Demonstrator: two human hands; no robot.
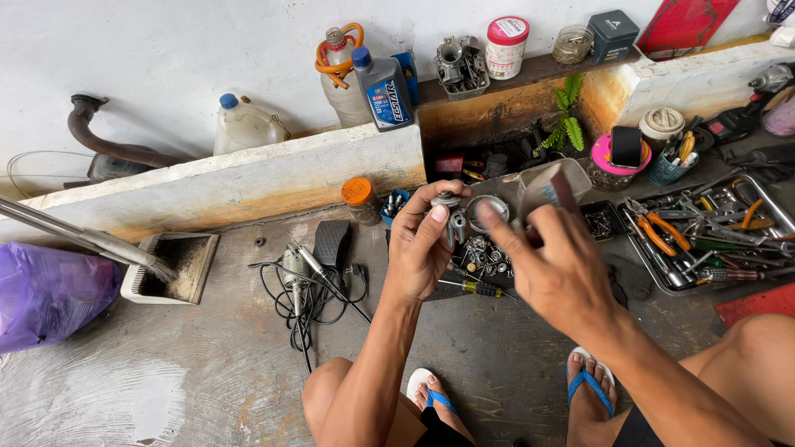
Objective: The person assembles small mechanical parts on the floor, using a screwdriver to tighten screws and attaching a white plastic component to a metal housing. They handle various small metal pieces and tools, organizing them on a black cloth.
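Note:
My left hand [418,244] grips a small grey metal engine part [454,217] with a round bore, held up in front of me. My right hand [551,265] reaches in from the right; its forefinger touches the round opening of the part while a folded piece of dark sandpaper [565,189] is pinched between thumb and fingers. Below the hands lies a heap of small metal screws and fittings [484,252] on the concrete floor [224,364], next to a yellow-handled screwdriver [468,286].
A metal tray of tools [770,199] with orange-handled pliers [658,232] sits at right. A rotary tool with black cable [298,285] lies at left, beside a dustpan [170,265] and purple bag [45,294]. Bottles and jars stand on the ledge [248,170]. My sandalled feet are below.

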